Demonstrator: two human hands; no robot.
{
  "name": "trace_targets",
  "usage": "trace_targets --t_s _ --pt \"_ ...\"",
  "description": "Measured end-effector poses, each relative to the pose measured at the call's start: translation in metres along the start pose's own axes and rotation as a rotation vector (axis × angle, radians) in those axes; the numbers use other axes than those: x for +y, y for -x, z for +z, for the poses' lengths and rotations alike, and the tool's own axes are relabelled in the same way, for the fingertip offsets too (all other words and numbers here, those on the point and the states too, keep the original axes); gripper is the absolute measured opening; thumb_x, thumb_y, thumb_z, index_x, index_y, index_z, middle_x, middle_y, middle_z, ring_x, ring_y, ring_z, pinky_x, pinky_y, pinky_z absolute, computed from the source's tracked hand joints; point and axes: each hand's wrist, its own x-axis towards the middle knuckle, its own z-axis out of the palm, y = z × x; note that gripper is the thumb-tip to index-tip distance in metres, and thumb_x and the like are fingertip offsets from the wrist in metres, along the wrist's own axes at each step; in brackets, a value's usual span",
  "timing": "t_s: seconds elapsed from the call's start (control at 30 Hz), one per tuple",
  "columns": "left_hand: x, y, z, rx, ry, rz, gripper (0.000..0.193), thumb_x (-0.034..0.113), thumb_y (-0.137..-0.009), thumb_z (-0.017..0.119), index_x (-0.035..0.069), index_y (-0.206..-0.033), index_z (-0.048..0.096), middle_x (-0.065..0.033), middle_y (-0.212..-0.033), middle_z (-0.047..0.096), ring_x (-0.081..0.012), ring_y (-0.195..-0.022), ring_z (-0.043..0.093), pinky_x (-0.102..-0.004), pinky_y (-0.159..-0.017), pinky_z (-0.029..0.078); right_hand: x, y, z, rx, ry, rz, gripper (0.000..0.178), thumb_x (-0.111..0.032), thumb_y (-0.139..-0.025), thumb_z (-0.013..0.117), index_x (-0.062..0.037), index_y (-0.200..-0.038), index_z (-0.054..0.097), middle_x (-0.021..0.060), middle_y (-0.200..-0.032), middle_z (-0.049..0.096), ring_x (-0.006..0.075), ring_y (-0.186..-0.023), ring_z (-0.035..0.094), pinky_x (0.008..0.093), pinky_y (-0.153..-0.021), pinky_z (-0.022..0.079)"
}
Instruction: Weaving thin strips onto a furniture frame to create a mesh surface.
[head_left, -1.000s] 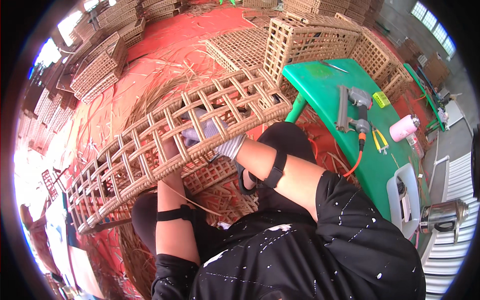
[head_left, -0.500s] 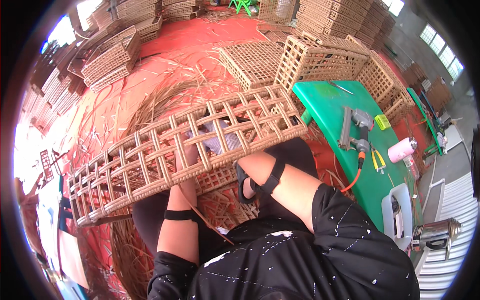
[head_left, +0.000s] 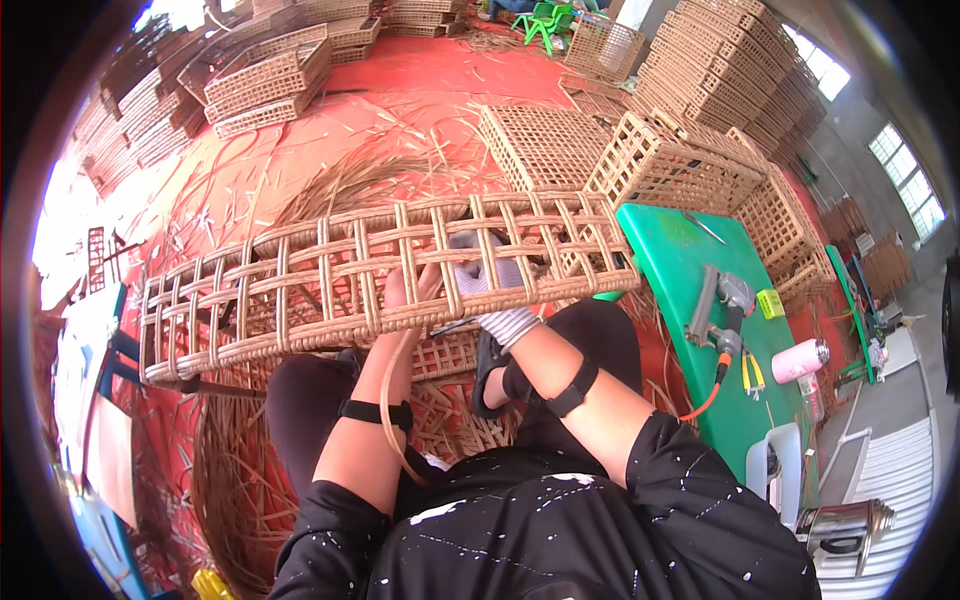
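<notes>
A long woven rattan basket (head_left: 265, 352) lies across my lap, its open lattice side facing up toward me. Behind that lattice my bare left hand (head_left: 428, 282) has its fingers curled in, partly hidden by the weave. Right beside it, my right hand (head_left: 505, 275), in a pale striped glove, is closed among the strands; what its fingers pinch cannot be made out. A thin cane strip (head_left: 387, 405) loops up from my lap along the left forearm to the basket at my left hand.
On my right a green table (head_left: 680, 250) carries a nail gun (head_left: 735, 295) with an orange hose, yellow-handled pliers (head_left: 752, 375), and a pink bottle (head_left: 795, 362). Finished-looking baskets (head_left: 680, 165) stand beyond. Cane scraps (head_left: 360, 185) litter the red floor.
The basket has swung more level, its left end rising in the picture. My gloved right hand has shifted right, close beside the left, and its cuff now shows below the rim.
</notes>
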Motion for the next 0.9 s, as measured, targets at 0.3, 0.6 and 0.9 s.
trace_targets --t_s 0.3,0.6,0.9 --pt "0.013 0.004 0.001 0.187 -0.517 0.016 0.029 0.003 -0.088 0.059 -0.001 -0.117 0.057 -0.0107 -0.107 0.063 -0.015 -0.088 0.062 -0.027 -0.072 0.052 -0.019 -0.004 -0.006 -0.429 -0.452 0.757 0.039 -0.041 -0.086 0.063 -0.0038 -0.098 0.065 0.0076 -0.072 0.064 0.0141 -0.058 0.059 0.0277 -0.05 0.049" --pt "0.008 0.013 0.022 0.107 -0.334 0.243 0.032 0.007 -0.091 0.054 0.002 -0.123 0.052 -0.0131 -0.117 0.059 -0.0232 -0.106 0.058 -0.0352 -0.088 0.05 -0.039 0.018 -0.027 -0.412 0.005 0.307 0.034 -0.033 -0.094 0.044 -0.0052 -0.087 0.061 0.0087 -0.059 0.058 0.0205 -0.057 0.059 0.0351 -0.055 0.049" --pt "0.009 0.015 0.03 -0.04 0.366 0.048 0.029 0.016 -0.092 0.053 0.0 -0.116 0.054 -0.0239 -0.111 0.059 -0.0331 -0.1 0.06 -0.0433 -0.085 0.054 -0.071 0.047 -0.019 -0.103 -0.024 0.111 0.02 -0.018 -0.091 0.056 -0.002 -0.08 0.061 0.0085 -0.06 0.061 0.0237 -0.057 0.061 0.0358 -0.054 0.048"
